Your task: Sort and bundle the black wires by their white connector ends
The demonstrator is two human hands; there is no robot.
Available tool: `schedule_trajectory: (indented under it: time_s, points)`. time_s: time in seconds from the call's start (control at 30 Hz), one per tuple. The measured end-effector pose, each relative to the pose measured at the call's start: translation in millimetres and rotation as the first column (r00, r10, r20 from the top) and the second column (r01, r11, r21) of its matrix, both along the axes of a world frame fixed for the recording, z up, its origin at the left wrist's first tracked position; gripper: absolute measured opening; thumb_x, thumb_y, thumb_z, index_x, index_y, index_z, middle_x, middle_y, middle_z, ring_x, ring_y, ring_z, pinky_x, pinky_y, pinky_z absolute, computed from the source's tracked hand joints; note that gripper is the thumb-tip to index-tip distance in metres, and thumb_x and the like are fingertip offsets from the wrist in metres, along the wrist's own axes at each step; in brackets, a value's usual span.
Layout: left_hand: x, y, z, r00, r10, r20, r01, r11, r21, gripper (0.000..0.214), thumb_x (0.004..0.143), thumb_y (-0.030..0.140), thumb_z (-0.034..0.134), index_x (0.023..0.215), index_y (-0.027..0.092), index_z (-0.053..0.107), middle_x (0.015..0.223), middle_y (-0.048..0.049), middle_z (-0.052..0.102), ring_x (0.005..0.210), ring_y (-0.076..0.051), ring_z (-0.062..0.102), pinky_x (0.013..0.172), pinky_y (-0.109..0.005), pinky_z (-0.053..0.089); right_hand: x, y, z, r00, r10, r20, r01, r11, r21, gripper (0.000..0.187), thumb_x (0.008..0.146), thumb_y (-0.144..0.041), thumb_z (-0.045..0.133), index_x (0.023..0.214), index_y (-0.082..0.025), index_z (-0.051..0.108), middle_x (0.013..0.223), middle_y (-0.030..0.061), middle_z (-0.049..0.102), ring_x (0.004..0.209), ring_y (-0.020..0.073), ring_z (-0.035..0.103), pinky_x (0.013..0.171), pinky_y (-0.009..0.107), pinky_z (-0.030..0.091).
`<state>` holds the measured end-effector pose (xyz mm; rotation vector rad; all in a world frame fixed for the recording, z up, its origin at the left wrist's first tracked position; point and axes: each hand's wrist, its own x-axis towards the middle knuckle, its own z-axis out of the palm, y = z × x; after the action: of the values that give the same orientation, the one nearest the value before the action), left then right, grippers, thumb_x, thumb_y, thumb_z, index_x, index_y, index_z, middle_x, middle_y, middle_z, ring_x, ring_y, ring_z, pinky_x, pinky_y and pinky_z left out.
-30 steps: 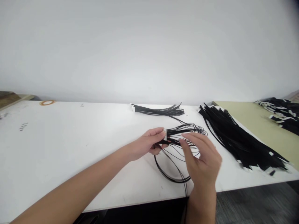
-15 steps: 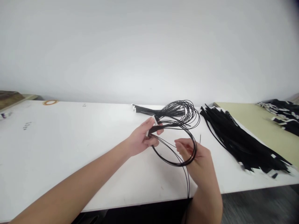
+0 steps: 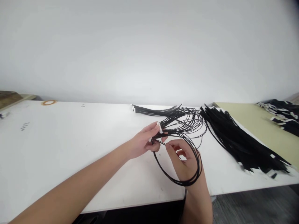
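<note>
My left hand [image 3: 146, 140] is closed around the connector end of a black wire harness [image 3: 190, 123], whose thin wires loop out to the right. A white connector [image 3: 159, 127] shows at the thumb and index finger. Just right of it, my right hand [image 3: 183, 157] pinches black wires [image 3: 161, 142] that come out below the left hand. A larger loop of black wire [image 3: 174, 181] hangs down and passes across my right wrist. Behind the hands, another black wire bundle [image 3: 151, 111] with white connectors at its left end lies on the white table [image 3: 58, 152].
A thick pile of black cables [image 3: 240, 143] with white ends lies on the right of the table. Farther right, more cables [image 3: 286, 112] rest on a yellowish surface [image 3: 247, 116]. An orange-brown tape ring [image 3: 49, 102] lies at the back left, before a pale wall [image 3: 149, 49].
My right hand has moved left and up to the wires by my left hand and now pinches them. The left hand and harness have shifted slightly right and down.
</note>
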<state>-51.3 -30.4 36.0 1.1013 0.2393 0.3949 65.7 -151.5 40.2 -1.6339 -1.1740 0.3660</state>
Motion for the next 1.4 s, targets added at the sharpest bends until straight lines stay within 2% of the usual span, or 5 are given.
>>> schedule_trajectory:
  time_s: [0.33, 0.7, 0.9, 1.17, 1.4]
  points:
    - [0, -1, 2.8, 0.997, 0.07, -0.037, -0.07, 0.998, -0.004, 0.025, 0.091, 0.043, 0.04, 0.084, 0.019, 0.041, 0.082, 0.0033, 0.052, 0.037, 0.003, 0.027, 0.049, -0.021, 0.025, 7, -6, 0.3, 0.969, -0.001, -0.248, -0.01, 0.999, -0.044, 0.018, 0.078, -0.036, 0.063, 0.083, -0.019, 0.062, 0.053, -0.0053, 0.041, 0.05, 0.0078, 0.035, 0.047, 0.021, 0.029]
    - [2, 2, 1.9, 0.988, 0.097, -0.124, -0.105, 0.993, -0.061, 0.026, 0.089, 0.044, 0.046, 0.085, 0.018, 0.042, 0.083, 0.0003, 0.058, 0.038, 0.002, 0.029, 0.049, -0.022, 0.028, 55, -29, -3.0, 0.582, 0.305, -0.753, 0.007, 0.925, 0.38, 0.016, 0.085, -0.034, 0.051, 0.078, -0.022, 0.059, 0.064, -0.0015, 0.048, 0.053, 0.0096, 0.045, 0.05, 0.025, 0.042]
    - [2, 0, 3.3, 0.983, 0.003, -0.184, -0.007, 1.0, -0.02, 0.028, 0.089, 0.046, 0.044, 0.083, 0.018, 0.042, 0.075, 0.0002, 0.058, 0.038, 0.001, 0.025, 0.046, -0.022, 0.022, 45, -17, 1.3, 0.651, 0.184, -0.736, 0.226, 0.879, 0.419, 0.019, 0.076, -0.03, 0.062, 0.094, -0.023, 0.062, 0.078, -0.0001, 0.054, 0.059, 0.0102, 0.049, 0.048, 0.024, 0.043]
    - [3, -2, 4.8, 0.988, -0.033, -0.153, 0.021, 0.996, -0.082, 0.033, 0.087, 0.045, 0.049, 0.075, 0.019, 0.034, 0.065, 0.002, 0.047, 0.044, -0.001, 0.024, 0.045, -0.022, 0.012, 58, -22, -1.6, 0.722, -0.112, -0.683, 0.629, 0.517, 0.58, 0.017, 0.091, -0.034, 0.046, 0.082, -0.026, 0.058, 0.071, -0.0026, 0.037, 0.06, 0.0095, 0.045, 0.052, 0.021, 0.043]
    - [4, -2, 5.0, 0.985, -0.015, -0.17, 0.0, 0.996, -0.085, 0.033, 0.086, 0.045, 0.052, 0.075, 0.018, 0.034, 0.064, 0.0018, 0.045, 0.045, -0.001, 0.024, 0.044, -0.021, 0.012, 72, -44, 3.5, 0.636, 0.113, -0.764, 0.599, 0.552, 0.58, 0.017, 0.091, -0.032, 0.049, 0.085, -0.023, 0.062, 0.06, -0.0059, 0.03, 0.045, 0.0052, 0.022, 0.037, 0.014, 0.025]
